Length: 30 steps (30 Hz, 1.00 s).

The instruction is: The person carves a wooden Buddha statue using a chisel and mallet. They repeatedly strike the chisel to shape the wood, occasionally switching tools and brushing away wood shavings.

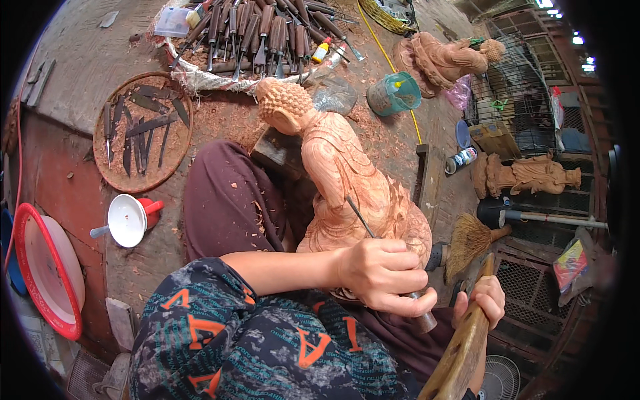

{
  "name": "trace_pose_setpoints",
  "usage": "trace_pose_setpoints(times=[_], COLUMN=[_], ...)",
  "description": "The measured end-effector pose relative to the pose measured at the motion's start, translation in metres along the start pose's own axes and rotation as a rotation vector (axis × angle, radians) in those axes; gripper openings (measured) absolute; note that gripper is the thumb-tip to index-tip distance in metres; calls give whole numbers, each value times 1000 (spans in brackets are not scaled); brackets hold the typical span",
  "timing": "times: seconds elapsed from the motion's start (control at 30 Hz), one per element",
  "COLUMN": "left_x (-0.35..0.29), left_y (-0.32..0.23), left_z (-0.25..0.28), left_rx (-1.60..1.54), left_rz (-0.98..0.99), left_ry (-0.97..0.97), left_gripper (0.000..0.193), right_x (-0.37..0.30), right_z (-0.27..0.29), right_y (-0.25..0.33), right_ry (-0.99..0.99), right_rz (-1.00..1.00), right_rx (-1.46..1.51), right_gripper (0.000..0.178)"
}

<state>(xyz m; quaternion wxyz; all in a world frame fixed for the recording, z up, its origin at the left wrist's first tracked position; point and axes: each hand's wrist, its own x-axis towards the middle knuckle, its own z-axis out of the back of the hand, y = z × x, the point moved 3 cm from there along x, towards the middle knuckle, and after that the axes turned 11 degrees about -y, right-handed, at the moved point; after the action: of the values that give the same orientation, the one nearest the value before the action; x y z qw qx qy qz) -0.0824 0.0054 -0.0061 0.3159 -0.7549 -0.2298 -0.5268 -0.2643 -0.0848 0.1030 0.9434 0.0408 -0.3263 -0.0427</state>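
A carved wooden seated figure (347,167) with a knobbed head leans across my lap. My left hand (387,275) is wrapped round a carving chisel (361,217). Its thin metal blade lies against the figure's lower body, though I cannot tell whether the tip touches. The handle's butt sticks out below my fingers. Gripped in my right hand (489,300) is a wooden mallet (460,347), long and worn, just right of the chisel's butt and apart from it. Part of the mallet runs out at the lower edge.
Several chisels (263,37) crowd a tray at the top. A round basket (107,170) with flat blades and a white bowl (127,220) stand left. Right are a teal cup (393,93), two other carved figures (453,60) and a straw brush (470,243). Shavings litter the floor.
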Motion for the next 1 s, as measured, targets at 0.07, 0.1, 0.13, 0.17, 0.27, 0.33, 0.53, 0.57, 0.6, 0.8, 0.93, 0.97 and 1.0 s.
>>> trace_pose_setpoints(times=[0.07, 0.1, 0.13, 0.17, 0.27, 0.33, 0.53, 0.57, 0.6, 0.8, 0.93, 0.97, 1.0], left_x=[3, 4, 6, 8, 16, 17, 25, 27, 25, 33, 33, 35, 37], left_y=[1, 2, 3, 4, 8, 11, 16, 18, 18, 18, 20, 24, 29], left_z=[1, 0, 1, 2, 5, 8, 14, 15, 17, 20, 22, 23, 29], left_rx=[6, 14, 22, 30, 45, 36, -35, -54, -46, -99, -99, -213, -307], left_rz=[30, 39, 53, 67, 86, 115, 246, 266, 270, 361, 361, 407, 442], left_ry=[-37, -53, -74, -94, -150, -151, -239, -263, -215, -175, -143, -55, 46], left_gripper=[20, 20, 20, 20, 21, 20, 20, 20, 24, 27, 33, 31, 29], right_x=[5, 6, 2, -3, 5, 8, 15, 16, 15, 18, 15, 15, 28], right_z=[0, 1, 2, 2, 2, 3, 8, 9, 10, 10, -3, 4, 2], right_y=[0, 1, 1, 1, 2, 5, 17, 16, 18, 20, 17, 16, 14], right_ry=[63, 156, 89, -16, -64, 76, 199, 325, 257, 271, 144, 157, 188], right_rz=[-11, -30, -47, -95, -100, -156, -441, -404, -452, -413, -512, -429, -430], right_rx=[-90, -170, -131, -55, 21, -162, -260, -470, -370, -358, -267, -348, -123], right_gripper=[28, 28, 29, 30, 30, 29, 20, 20, 20, 19, 24, 29, 29])
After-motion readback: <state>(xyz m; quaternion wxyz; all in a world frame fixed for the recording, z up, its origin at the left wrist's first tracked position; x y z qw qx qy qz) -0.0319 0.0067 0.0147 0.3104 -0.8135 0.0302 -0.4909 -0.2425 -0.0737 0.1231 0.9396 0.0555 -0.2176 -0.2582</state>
